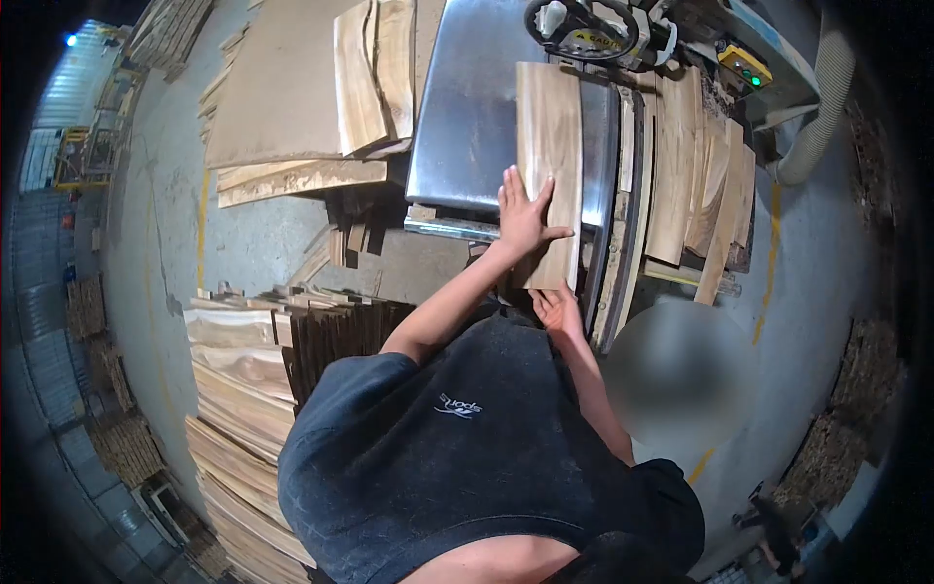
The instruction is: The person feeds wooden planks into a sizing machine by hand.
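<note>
A long wooden board [551, 117] lies lengthwise on the shiny metal machine table [462, 117], its far end close to the machine head. My left hand [526, 216] rests flat on top of the board with its fingers spread and thumb out to the right. At the board's near end, my right hand [557, 313] grips the edge, palm turned up. Part of its fingers is hidden by the board. The machine head [589, 34] carries a caution label and stands just beyond the board.
Loose boards [375, 73] lie on a brown panel [277, 88] at left. A tall stack of boards [238, 360] stands at my left side. More boards [676, 165] lie right of the table, below a yellow control box [745, 66] and a hose [817, 107].
</note>
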The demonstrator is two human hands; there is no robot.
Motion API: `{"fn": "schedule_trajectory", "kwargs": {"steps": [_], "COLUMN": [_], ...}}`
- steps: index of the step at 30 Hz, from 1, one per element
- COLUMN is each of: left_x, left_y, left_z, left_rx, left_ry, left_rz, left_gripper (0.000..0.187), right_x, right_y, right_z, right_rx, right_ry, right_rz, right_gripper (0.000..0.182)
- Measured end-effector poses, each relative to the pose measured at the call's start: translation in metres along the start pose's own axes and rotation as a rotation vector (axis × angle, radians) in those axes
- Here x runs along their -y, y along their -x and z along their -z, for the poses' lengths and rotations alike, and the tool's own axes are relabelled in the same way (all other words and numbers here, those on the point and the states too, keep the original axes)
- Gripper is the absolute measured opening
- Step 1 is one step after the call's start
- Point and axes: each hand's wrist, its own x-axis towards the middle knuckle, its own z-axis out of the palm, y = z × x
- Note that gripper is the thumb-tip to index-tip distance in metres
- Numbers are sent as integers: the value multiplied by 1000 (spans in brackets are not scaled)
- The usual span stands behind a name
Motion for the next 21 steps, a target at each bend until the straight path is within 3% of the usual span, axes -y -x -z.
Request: {"fn": "schedule_trajectory", "kwargs": {"steps": [2,4,5,9,12,13,14,16,17,18,19,21], "left_x": [-4,-7,-6,0,11,14,23,46,62,85,101,139], "left_y": [-31,-65,-81,-140,-182,-195,-204,-227,-243,-263,-281,-333], "left_z": [-5,-11,-12,-16,-18,-11,-6,1,10,11,30,52], "left_rx": [9,39,64,23,-43,-68,-78,-102,-148,-346,-477,-532], "left_ry": [8,36,58,103,136,123,120,304,492,354,255,64], "left_rz": [-49,-63,-69,-70,-100,-106,-98,-138,-66,-53,-27,122], "left_gripper": [111,111,111,109,110,95,95,61,31,22,22,51], "right_x": [11,36,47,94,115,124,126,125,124,120,121,118], "right_y": [-15,-18,-19,-63,-95,-104,-105,-105,-106,-104,-96,-89], "right_z": [-4,-22,-39,-66,-89,-103,-112,-116,-115,-112,-113,-113], "right_rx": [-31,-39,-154,-286,-366,-465,-503,-552,-535,-526,-496,-427], "right_ry": [-16,243,320,367,239,224,120,144,132,112,167,210], "right_rz": [89,85,119,120,181,192,187,195,227,260,274,372], "right_gripper": [59,64,66,61,53,52,47,47,47,48,49,51]}}
